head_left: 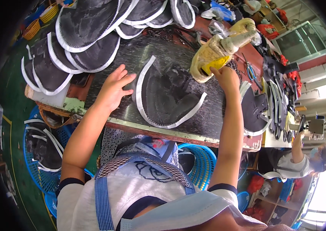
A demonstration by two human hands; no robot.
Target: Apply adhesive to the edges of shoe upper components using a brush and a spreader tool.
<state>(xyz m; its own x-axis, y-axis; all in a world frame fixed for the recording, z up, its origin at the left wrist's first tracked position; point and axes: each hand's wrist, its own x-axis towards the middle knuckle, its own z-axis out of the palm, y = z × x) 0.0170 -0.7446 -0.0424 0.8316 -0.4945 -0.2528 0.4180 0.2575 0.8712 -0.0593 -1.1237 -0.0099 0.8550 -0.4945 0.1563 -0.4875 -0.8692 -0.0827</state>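
Observation:
A black curved piece with a white edging strip (163, 100), shaped like a shoe upper, lies flat on the dark work board (126, 111) in front of me. My left hand (114, 88) hovers at its left edge, fingers spread and holding nothing. To the right, my right hand (226, 79) is closed at the mouth of a cream-coated pot (203, 57), which looks caked in dried glue. Its fingers meet a yellow object (217, 63) there, whose kind and far end I cannot make out. A pale, bottle-like cylinder (238, 42) rests against the pot.
Similar white-edged black pieces (89, 27) are heaped at the far left, and more (253, 107) lie at the right. Blue-handled scissors (250, 71) are beyond my right hand. Blue baskets (39, 169) stand below the table edge. Another person (290, 161) works at the right.

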